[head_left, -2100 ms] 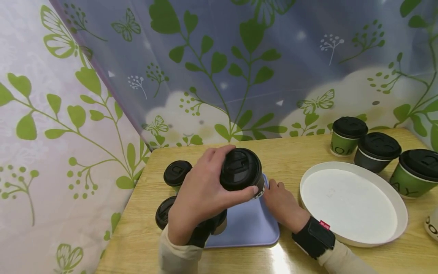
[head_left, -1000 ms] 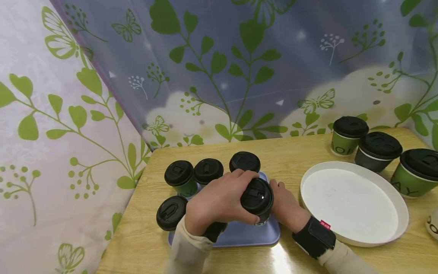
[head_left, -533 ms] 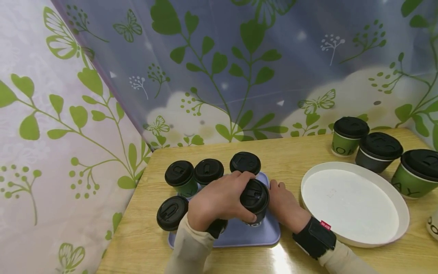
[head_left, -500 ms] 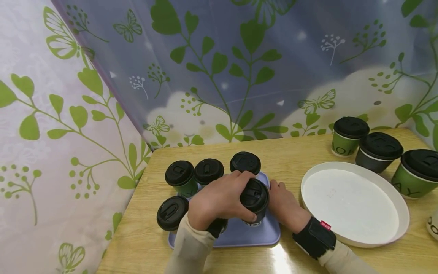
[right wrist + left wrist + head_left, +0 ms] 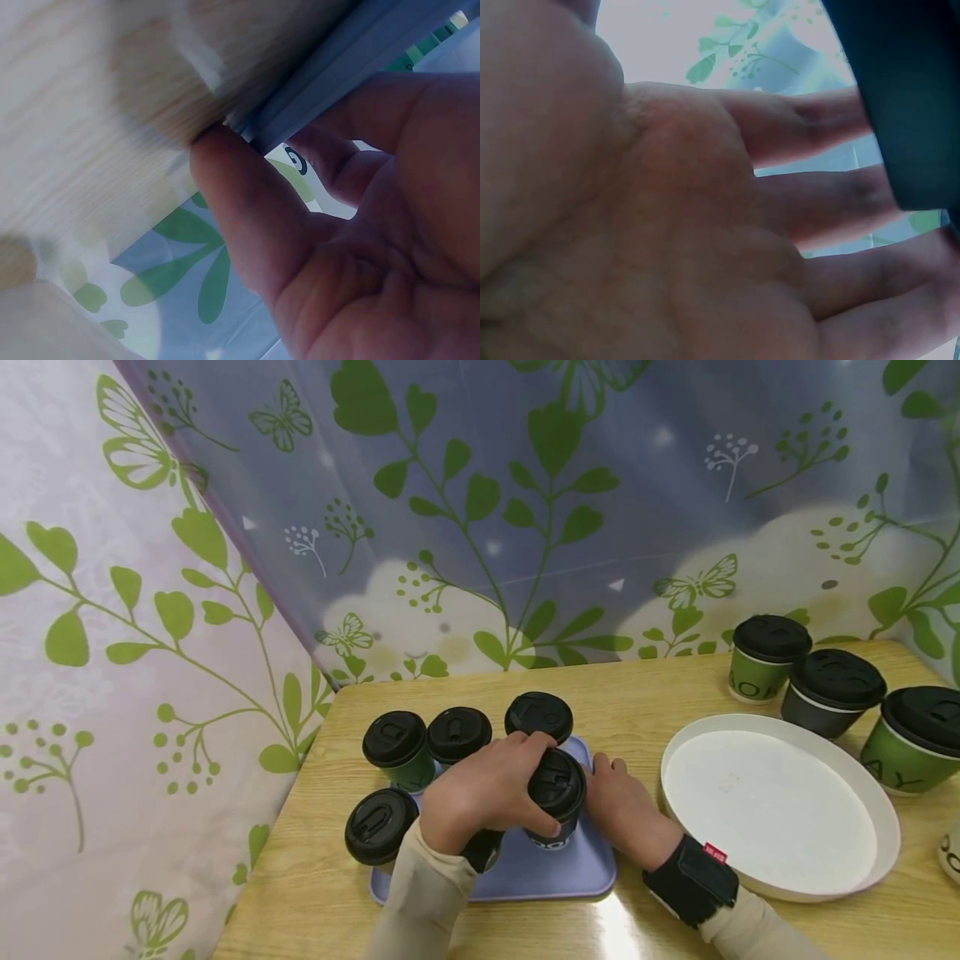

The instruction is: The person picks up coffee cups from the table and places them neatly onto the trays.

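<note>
In the head view my left hand [image 5: 480, 793] grips a dark paper coffee cup [image 5: 557, 789] with a black lid and white lettering, thumb on the near side. The cup stands upright over the right part of a lavender tray [image 5: 540, 881]. My right hand [image 5: 622, 810] holds the tray's right rim, and the right wrist view shows its fingers on both sides of the rim [image 5: 322, 82]. Further lidded cups stand at the tray: a green cup [image 5: 397, 750], one beside it [image 5: 459, 735], one at the back right [image 5: 538, 717] and one front left [image 5: 381, 827]. My left forearm hides part of the tray.
A round white tray [image 5: 772, 810] lies to the right on the wooden table [image 5: 300, 893]. Behind it stand a green cup [image 5: 768, 656], a dark cup [image 5: 832, 693] and another green cup [image 5: 915, 739]. A patterned curtain [image 5: 480, 527] backs the table.
My left hand has brought the held cup down from above the tray to its right part, then shifted it slightly left and back. My right hand has stayed at the tray's rim.
</note>
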Tool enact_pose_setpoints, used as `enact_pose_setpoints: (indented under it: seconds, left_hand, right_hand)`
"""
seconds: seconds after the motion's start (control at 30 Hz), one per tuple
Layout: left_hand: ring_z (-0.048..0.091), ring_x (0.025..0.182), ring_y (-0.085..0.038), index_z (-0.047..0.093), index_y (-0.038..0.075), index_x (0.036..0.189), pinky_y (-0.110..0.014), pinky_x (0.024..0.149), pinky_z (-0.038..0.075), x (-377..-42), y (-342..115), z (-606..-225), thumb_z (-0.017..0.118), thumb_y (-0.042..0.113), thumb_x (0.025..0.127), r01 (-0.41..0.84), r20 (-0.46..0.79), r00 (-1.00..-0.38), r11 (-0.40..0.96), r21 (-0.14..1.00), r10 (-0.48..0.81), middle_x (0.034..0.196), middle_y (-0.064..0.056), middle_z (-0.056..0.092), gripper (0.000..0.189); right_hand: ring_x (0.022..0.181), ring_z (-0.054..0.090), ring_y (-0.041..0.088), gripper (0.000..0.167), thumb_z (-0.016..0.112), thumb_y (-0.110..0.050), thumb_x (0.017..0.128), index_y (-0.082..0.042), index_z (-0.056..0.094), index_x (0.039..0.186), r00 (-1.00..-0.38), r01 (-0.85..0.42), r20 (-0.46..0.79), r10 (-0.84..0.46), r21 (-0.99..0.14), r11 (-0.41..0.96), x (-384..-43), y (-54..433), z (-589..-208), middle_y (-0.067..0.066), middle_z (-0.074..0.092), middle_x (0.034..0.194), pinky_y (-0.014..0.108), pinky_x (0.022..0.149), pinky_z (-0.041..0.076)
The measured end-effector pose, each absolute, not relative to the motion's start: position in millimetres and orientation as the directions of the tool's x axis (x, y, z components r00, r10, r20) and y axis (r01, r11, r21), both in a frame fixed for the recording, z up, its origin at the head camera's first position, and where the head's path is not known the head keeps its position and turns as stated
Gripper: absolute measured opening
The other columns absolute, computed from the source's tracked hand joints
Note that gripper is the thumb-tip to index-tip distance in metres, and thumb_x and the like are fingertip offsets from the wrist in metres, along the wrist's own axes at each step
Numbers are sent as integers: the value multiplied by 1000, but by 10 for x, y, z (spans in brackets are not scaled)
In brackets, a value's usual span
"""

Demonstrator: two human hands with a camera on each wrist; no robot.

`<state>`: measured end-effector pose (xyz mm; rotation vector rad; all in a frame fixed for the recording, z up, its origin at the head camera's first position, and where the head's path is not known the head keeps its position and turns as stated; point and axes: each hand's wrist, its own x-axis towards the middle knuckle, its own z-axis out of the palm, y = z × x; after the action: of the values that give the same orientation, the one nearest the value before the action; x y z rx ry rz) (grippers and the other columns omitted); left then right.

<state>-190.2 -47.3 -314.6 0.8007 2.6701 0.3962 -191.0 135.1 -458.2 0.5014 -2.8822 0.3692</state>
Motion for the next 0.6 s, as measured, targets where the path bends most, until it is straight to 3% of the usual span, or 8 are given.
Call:
enact_pose_setpoints:
  seconds: [0.6]
  left_hand:
    - [61, 105, -21, 52, 12, 145, -35, 90, 51, -1930, -431, -3175, 89, 30, 80, 434, -266, -809, 838, 329, 524, 127, -8, 60, 78]
  right_hand:
    - [75, 51, 36, 12, 59, 5, 97, 4, 61, 109, -922, -360, 225, -316, -196, 912, -1923, 1344, -4589, 20, 47, 89, 48, 54, 51]
